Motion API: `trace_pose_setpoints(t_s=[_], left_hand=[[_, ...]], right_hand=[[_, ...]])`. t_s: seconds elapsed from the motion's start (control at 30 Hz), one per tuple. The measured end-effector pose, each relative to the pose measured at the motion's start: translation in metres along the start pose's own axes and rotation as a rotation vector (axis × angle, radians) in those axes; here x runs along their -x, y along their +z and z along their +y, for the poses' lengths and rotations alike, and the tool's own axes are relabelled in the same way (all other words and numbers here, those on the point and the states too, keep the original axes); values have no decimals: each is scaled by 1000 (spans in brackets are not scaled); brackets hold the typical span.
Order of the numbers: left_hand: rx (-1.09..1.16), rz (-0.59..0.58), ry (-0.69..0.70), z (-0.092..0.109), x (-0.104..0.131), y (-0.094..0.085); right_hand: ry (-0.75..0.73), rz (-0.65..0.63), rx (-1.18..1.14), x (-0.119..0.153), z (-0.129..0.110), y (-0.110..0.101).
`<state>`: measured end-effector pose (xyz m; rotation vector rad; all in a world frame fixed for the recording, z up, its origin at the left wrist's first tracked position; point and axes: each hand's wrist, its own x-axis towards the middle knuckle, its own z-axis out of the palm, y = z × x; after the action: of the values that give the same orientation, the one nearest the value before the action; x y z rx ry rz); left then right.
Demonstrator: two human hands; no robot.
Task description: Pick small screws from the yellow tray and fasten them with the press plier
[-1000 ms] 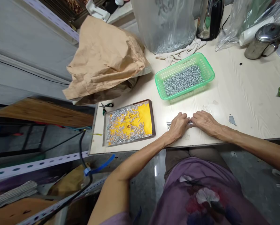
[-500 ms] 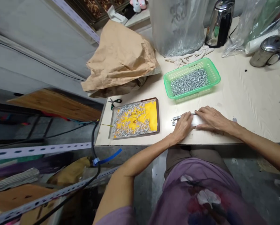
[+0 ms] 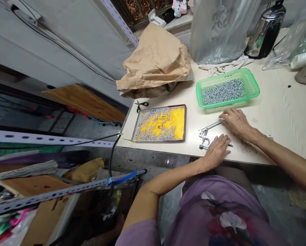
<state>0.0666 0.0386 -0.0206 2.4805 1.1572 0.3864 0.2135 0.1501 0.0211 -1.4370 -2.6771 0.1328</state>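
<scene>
A pair of spring-loaded metal pliers [image 3: 211, 126] lies on the table with its handles spread apart and its jaw end to the left. My left hand [image 3: 216, 150] presses over the lower handle, fingers together around it, with the handle's tip showing past them. My right hand [image 3: 235, 122] has its fingertips on the end of the upper handle; the thumb side is partly hidden. To the left sits a shallow tray [image 3: 185, 124] with a yellow base and many small silver metal pins. Behind my right hand stands a green plastic basket [image 3: 252, 85] filled with similar pins.
A crumpled brown paper bag [image 3: 155, 58] and small scissors [image 3: 142, 104] lie at the table's left side. At the back are a large clear plastic bag [image 3: 219, 30], a white cloth [image 3: 226, 66] and a metal kettle [image 3: 265, 32]. The table's front edge runs close to my body.
The pliers' handles have gone from closed together to spread apart. My right hand has moved back with the upper handle, my left forward-right and nearer my body. The view has shifted left.
</scene>
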Motion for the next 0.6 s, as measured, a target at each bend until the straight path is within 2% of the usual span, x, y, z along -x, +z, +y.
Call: trace_pose_setpoints(t_s=[0.07, 0.17, 0.23, 0.3, 0.37, 0.43, 0.53, 0.6], left_hand=[[-5, 24, 79, 4, 10, -4], [6, 73, 251, 6, 38, -13], [-29, 173, 259, -4, 58, -26], [-118, 329, 105, -25, 72, -45], [-226, 461, -180, -54, 79, -68], [-302, 522, -426, -86, 80, -89], [-341, 404, -642, -122, 73, -108], [-339, 280, -717, -134, 66, -112]], right_hand=[[-187, -33, -38, -2, -21, -5], [-451, -124, -76, 0, -53, -3], [-564, -180, -89, 2, -70, 4], [-590, -217, -74, 4, -82, 12], [-550, -217, -27, 6, -89, 18], [-516, -179, 24, 8, -93, 21], [-551, -89, 1, 12, -92, 26], [-564, -8, -130, 14, -88, 29]])
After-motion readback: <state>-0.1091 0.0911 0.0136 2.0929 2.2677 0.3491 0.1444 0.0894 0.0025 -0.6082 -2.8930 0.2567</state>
